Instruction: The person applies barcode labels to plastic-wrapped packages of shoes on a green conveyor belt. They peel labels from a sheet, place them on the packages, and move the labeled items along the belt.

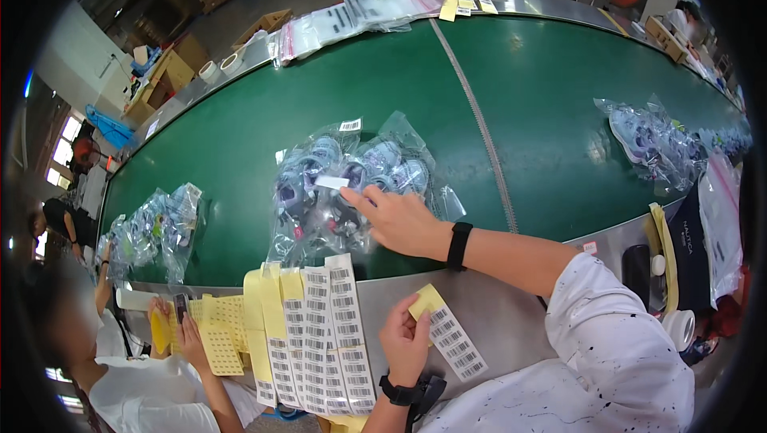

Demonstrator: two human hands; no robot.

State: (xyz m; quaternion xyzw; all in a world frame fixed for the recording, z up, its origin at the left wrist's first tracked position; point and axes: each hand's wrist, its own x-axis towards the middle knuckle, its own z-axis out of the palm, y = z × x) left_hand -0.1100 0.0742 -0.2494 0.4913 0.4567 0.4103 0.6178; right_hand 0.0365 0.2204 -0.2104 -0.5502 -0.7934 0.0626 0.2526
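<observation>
My left hand (406, 339) is closed in a pinch on a strip of barcode labels (457, 343) with a bare yellow backing corner, over the metal edge of the belt. My right hand (403, 221) reaches across the green belt with its index finger stretched forward. At that fingertip is a small white label (331, 182), lying over clear-bagged shoes; whether it touches the bag I cannot tell. These pale blue and purple shoes (383, 157) sit in clear plastic bags, grouped in the middle, and one bag bears a barcode label (350, 125).
Long barcode sheets (317, 337) hang over the metal edge, left of my left hand. More bagged shoes lie left (164, 221) and right (651, 141). Clear bags (351, 17) are stacked along the far edge. A co-worker (152, 393) handles yellow sheets at left.
</observation>
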